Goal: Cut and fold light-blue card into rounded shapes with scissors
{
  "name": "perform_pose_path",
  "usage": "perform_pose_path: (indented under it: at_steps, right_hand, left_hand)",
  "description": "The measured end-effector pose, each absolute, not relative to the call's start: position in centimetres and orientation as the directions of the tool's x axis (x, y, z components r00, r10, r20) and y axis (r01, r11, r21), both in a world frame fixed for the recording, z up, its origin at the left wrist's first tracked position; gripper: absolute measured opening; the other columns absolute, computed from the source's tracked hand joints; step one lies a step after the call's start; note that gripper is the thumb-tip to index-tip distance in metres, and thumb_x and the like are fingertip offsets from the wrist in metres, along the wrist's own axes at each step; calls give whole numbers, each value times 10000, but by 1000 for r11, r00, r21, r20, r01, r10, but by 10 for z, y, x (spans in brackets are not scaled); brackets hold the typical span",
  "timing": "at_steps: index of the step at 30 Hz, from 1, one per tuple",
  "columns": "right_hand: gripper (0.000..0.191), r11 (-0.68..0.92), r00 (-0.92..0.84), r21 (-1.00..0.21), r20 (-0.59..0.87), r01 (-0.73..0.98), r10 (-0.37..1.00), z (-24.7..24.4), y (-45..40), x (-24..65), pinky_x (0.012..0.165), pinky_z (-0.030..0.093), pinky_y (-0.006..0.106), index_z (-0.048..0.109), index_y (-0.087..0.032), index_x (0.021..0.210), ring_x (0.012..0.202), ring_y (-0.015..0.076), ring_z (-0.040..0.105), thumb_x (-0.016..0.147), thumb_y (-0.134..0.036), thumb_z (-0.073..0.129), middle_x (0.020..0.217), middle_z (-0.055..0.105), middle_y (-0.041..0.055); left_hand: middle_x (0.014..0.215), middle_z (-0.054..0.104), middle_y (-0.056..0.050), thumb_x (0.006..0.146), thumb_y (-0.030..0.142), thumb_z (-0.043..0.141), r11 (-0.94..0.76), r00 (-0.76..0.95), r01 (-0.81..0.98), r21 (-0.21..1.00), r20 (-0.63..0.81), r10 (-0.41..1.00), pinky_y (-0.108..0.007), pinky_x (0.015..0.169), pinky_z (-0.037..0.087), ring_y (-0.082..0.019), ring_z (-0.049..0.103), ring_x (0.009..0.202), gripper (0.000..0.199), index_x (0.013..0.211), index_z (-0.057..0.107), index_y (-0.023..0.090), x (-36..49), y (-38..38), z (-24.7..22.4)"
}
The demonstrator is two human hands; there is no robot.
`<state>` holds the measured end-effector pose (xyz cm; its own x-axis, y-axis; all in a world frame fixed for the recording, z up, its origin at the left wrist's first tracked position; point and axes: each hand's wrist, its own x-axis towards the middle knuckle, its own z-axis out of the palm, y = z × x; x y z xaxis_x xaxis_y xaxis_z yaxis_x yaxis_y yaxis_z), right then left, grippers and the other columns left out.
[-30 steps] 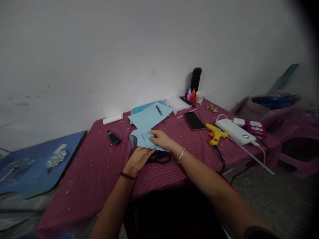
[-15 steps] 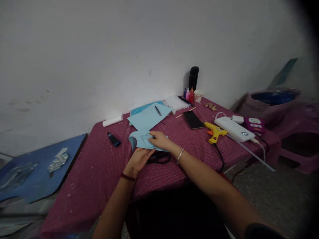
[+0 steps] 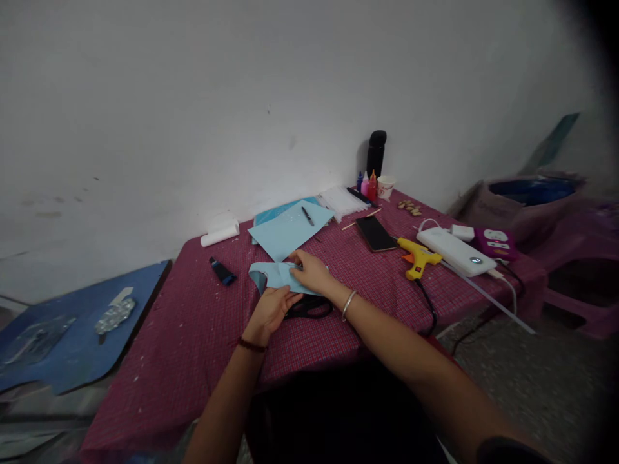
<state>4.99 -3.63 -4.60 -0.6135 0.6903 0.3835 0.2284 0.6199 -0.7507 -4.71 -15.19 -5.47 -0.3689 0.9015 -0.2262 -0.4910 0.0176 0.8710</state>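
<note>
A cut piece of light blue paper (image 3: 278,275), curled up at its left end, is between my two hands over the near part of the table. My left hand (image 3: 272,310) grips its lower edge from below, with the thumb hidden from clear view. From the right, my right hand (image 3: 312,274) pinches the paper's upper side with thumb and fingers. Just beneath the paper lie black-handled scissors (image 3: 312,308), their blades covered. A larger light blue sheet (image 3: 285,232) with a pen (image 3: 307,216) on it lies right behind my hands.
On the right are a yellow glue gun (image 3: 416,258), a phone (image 3: 375,232), a white power bank (image 3: 454,250) and a purple socket box (image 3: 496,241). Paint bottles (image 3: 366,185), a paper cup (image 3: 385,187) and a black flask (image 3: 376,153) stand at the back. A dark tube (image 3: 222,271) lies left.
The upper part of the blue paper piece now lies lower and flatter under my right hand. Both hands keep nearly the same place, and the view has shifted slightly.
</note>
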Motion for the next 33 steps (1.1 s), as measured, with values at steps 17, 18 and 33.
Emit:
perform_pose_path:
  at_steps: [17, 18, 33]
  right_hand:
    - [130, 441, -677, -891, 389, -104, 625, -45, -34, 49, 588, 358, 231, 535, -168, 699, 637, 122, 466, 758, -274, 581, 679, 520, -28]
    - [131, 434, -673, -893, 393, -118, 626, -45, -34, 49, 586, 357, 231, 529, -170, 694, 630, 120, 459, 753, -276, 580, 674, 512, -30]
    - [116, 499, -507, -864, 457, -60, 731, -39, -51, 44, 624, 369, 244, 515, -193, 677, 640, 130, 465, 768, -250, 558, 655, 492, -38]
  left_hand:
    - [976, 703, -48, 663, 119, 673, -48, -365, -333, 942, -82, 927, -338, 784, 554, -187, 673, 838, 521, 1171, 577, 189, -42, -157, -51]
    - [1026, 698, -52, 666, 125, 676, -88, -354, -343, 935, -42, 934, -343, 832, 536, -188, 664, 880, 548, 1198, 567, 197, -42, -157, -50]
    - [1363, 539, -24, 681, 88, 686, -204, -395, -404, 892, 31, 918, -278, 784, 527, -176, 626, 999, 909, 1432, 281, 401, -39, -159, -43]
